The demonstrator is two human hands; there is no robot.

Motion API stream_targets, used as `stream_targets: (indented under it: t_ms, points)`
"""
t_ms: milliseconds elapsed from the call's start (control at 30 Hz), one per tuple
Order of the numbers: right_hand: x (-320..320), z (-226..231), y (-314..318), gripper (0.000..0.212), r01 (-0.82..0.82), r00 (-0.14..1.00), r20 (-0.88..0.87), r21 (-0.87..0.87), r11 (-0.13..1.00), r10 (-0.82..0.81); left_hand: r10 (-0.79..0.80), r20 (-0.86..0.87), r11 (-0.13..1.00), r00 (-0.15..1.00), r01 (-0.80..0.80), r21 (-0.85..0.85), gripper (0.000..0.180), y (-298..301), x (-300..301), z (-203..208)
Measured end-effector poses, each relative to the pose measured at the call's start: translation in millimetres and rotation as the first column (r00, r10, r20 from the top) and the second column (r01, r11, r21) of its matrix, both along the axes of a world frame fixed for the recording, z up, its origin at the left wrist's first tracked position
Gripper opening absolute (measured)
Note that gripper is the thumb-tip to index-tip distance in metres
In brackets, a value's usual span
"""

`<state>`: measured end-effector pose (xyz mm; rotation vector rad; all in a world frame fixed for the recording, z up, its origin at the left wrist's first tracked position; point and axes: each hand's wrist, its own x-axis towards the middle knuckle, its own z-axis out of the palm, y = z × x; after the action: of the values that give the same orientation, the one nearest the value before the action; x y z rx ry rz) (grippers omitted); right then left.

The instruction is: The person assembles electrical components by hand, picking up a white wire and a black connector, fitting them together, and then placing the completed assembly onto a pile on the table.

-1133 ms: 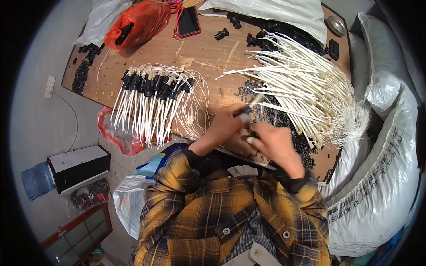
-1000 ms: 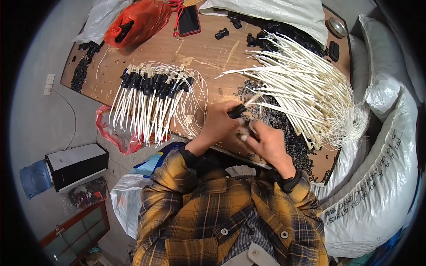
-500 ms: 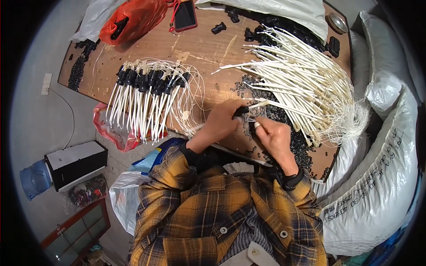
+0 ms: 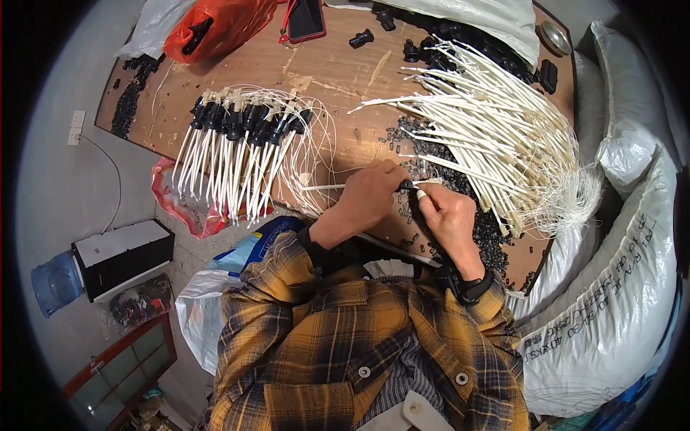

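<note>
Left hand (image 4: 370, 195) curled around a thin white plastic-coated cable (image 4: 327, 187), which sticks out leftward over the near edge of the brown wooden worktop (image 4: 338, 72). Right hand (image 4: 449, 215) just beside it, fingertips pinching a small black plastic piece (image 4: 408, 187) at the cable's end. Heap of small black pieces (image 4: 481, 223) under the right hand. Loose white cables (image 4: 496, 129) fan far right; black-capped cables (image 4: 244, 144) lie left.

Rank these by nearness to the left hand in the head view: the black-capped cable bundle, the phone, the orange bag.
From the left hand:
1. Black-capped cable bundle, lying on the table to its left.
2. Phone, at the table's far edge.
3. Orange bag, far-left corner, only slightly farther.
</note>
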<state>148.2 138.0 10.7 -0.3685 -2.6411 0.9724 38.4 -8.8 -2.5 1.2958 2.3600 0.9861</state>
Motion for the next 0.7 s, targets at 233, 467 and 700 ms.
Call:
stream_targets:
  t_ms: [233, 467, 700]
  points:
    - [-3, 8, -2, 0.011, -0.015, 0.999, 0.043, -0.135, 0.991, 0.021, -0.017, -0.057, 1.000, 0.998, 0.018, 0.006, 0.031, 3, 3, -4]
    - [5, -2, -2, 0.010, -0.005, 0.999, 0.048, -0.225, 0.974, 0.016, -0.028, -0.065, 0.997, 0.997, 0.033, 0.072, 0.037, 5, 3, -8]
    - [5, -7, 0, 0.009, -0.166, 0.986, 0.011, -0.137, 0.977, 0.169, -0.133, 0.273, 0.987, 0.953, 0.153, -0.052, 0.048, 7, 0, 2]
